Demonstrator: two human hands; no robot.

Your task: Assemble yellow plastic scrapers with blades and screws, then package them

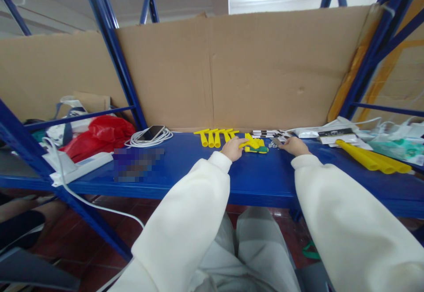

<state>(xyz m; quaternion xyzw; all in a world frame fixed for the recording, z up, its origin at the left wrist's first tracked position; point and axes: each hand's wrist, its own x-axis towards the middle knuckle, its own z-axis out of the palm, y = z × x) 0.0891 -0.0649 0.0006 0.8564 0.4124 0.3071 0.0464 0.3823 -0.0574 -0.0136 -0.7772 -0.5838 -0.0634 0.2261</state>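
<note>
My left hand (232, 149) is closed on a yellow plastic piece (244, 144) that points to the right, just above the blue shelf. My right hand (294, 146) is closed, its fingertips around a small flat grey piece (276, 141). Between the hands lies a green and yellow screwdriver (256, 149), with more yellow pieces (253, 140) behind it. Tiny screws (271, 145) are scattered close to the right fingertips. A row of yellow T-shaped parts (211, 138) stretches left of my left hand.
Black and white strips (268, 133) lie at the back. Long yellow tubes (371, 157) and white packets (338, 134) are at the right. A phone (151, 133) on a coiled white cable, a white power strip (84, 167) and a red bag (102, 135) sit left. Cardboard (265, 71) walls the back.
</note>
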